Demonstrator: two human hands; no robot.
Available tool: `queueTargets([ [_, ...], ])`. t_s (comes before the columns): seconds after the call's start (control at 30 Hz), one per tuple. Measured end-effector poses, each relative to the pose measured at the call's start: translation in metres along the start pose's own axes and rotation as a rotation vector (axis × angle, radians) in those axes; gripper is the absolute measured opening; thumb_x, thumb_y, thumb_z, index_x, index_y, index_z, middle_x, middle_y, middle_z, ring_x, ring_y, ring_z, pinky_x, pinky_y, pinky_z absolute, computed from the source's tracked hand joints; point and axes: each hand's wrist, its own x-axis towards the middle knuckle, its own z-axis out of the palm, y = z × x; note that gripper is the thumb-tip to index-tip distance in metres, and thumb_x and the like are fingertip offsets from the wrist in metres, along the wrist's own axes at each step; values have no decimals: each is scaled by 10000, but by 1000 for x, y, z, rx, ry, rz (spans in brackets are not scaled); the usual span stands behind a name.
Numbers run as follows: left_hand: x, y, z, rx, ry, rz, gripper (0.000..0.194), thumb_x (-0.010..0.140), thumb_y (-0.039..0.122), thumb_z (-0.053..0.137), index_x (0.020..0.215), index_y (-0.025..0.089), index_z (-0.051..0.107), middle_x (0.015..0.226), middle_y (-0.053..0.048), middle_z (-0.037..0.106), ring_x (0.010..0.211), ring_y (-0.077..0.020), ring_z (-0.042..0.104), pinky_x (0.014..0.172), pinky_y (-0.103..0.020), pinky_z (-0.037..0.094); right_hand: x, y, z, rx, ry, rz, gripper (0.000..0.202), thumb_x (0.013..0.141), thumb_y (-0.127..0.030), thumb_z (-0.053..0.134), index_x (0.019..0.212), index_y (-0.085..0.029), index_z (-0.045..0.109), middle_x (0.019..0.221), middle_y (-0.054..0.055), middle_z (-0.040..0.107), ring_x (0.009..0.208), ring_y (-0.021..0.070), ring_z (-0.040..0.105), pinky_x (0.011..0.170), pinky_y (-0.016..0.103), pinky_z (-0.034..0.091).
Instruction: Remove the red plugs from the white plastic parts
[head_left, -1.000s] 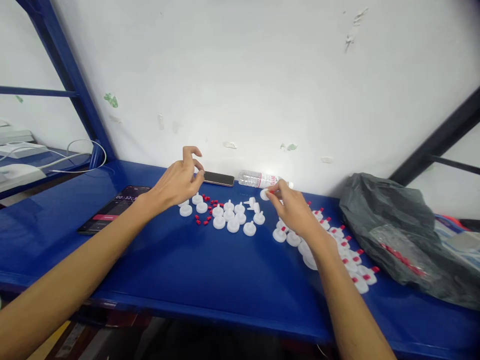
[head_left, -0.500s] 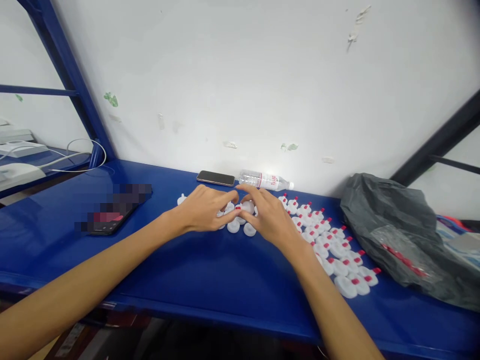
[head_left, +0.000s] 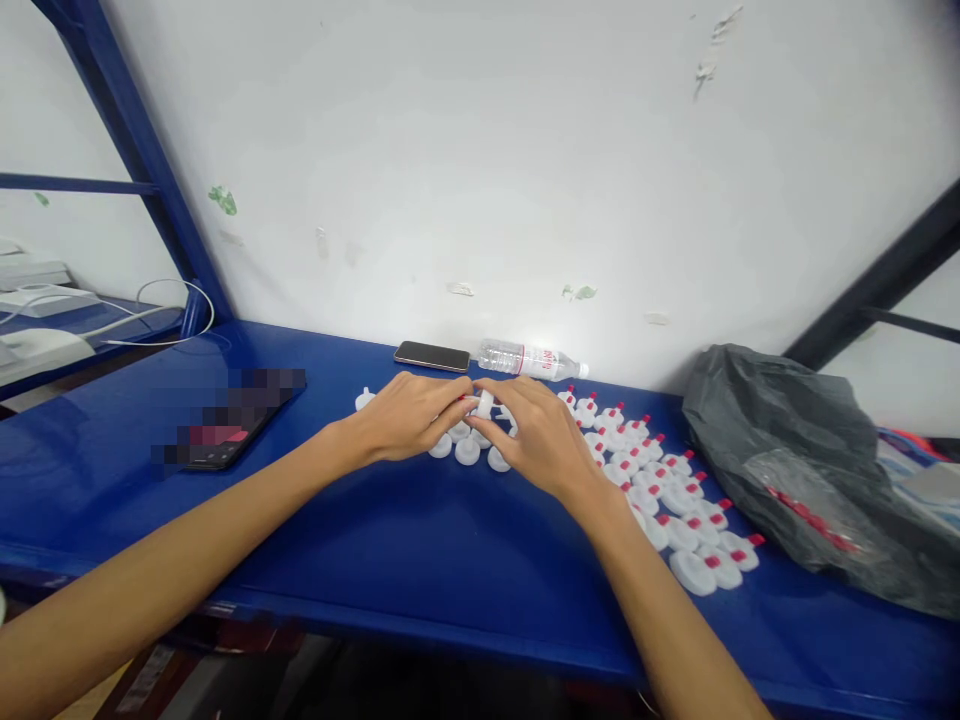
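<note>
Close together above the table's middle, my two hands meet over a small white plastic nozzle cap point(head_left: 485, 405). My right hand point(head_left: 534, 435) pinches this cap, which is turned on its side. Between the closed fingers of my left hand point(head_left: 412, 417) a bit of red tip cap point(head_left: 463, 398) shows at the nozzle end; the fingers hide most of it. Below the hands lie several white nozzle caps point(head_left: 467, 452) without visible red tips. To the right is a large group of white caps with red tips point(head_left: 643, 472).
A clear plastic bottle point(head_left: 532, 361) lies by the wall beside a phone point(head_left: 432, 356). Another dark phone point(head_left: 217, 455) is at the left. A dark grey plastic bag point(head_left: 780, 410) and a clear bag of red pieces point(head_left: 814, 515) rest at the right of the blue table point(head_left: 420, 570).
The white nozzle cap has turned onto its side between my hands, and my fingers have shifted slightly around it. The surrounding things have not moved.
</note>
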Motion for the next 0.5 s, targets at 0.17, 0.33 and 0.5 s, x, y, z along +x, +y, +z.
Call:
queueTargets([
  [0.17, 5, 5, -1, -177, 55, -48, 399, 1071, 396, 329, 739, 212, 450, 584, 36, 474, 501, -126, 412, 528, -295, 290, 5, 0, -3, -75, 4, -29, 284, 1019, -380, 602, 1258, -240, 667, 1095, 59, 790, 989, 256, 689, 895, 417, 470],
  [0.33, 10, 14, -3, -712, 166, -278, 482, 1040, 499, 392, 644, 228, 345, 491, 60, 329, 410, -102, 352, 434, -265, 337, 8, 9, -11, -201, 56, -44, 302, 1057, -369, 514, 1315, -285, 645, 1113, 36, 792, 1006, 244, 680, 970, 425, 396],
  [0.5, 6, -9, -15, -626, 281, -446, 449, 1025, 441, 374, 631, 242, 293, 500, 46, 304, 409, -123, 378, 445, -285, 349, -9, 46, -37, -356, 255, 233, 324, 1031, -431, 536, 1241, -243, 695, 1013, 89, 777, 953, 275, 675, 912, 413, 407],
])
